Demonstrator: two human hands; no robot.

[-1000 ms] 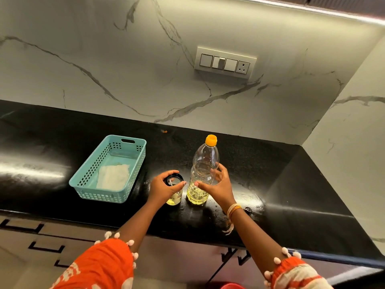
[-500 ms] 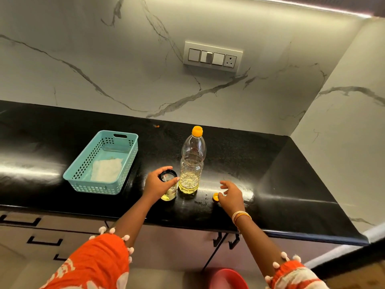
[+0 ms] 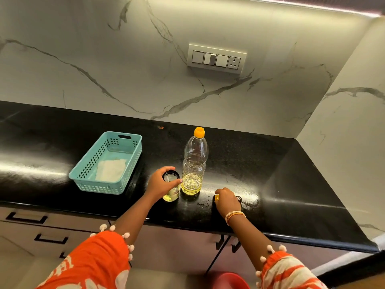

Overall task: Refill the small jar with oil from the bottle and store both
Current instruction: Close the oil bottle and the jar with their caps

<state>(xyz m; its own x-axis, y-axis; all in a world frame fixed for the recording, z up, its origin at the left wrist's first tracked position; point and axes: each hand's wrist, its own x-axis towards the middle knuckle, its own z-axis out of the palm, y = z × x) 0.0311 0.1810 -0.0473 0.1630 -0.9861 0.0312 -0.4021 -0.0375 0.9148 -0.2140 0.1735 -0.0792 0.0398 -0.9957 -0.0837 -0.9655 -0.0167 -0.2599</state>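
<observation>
One clear ribbed plastic bottle (image 3: 194, 163) with an orange cap stands at frame centre, a little oil at its base. Just left, one small glass jar (image 3: 171, 187), black-rimmed, is grasped by the left hand (image 3: 161, 184). The right hand (image 3: 227, 202) curls over one small yellow lid (image 3: 217, 197). One teal perforated basket (image 3: 107, 162) sits left.

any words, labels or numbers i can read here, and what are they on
None can be read.
small jar: a label shows under the left hand, print too small and blurred to read.
oil bottle: clear plastic with no label showing; its orange cap shows no text.
switch panel: no readable markings.
teal basket: no text.
</observation>
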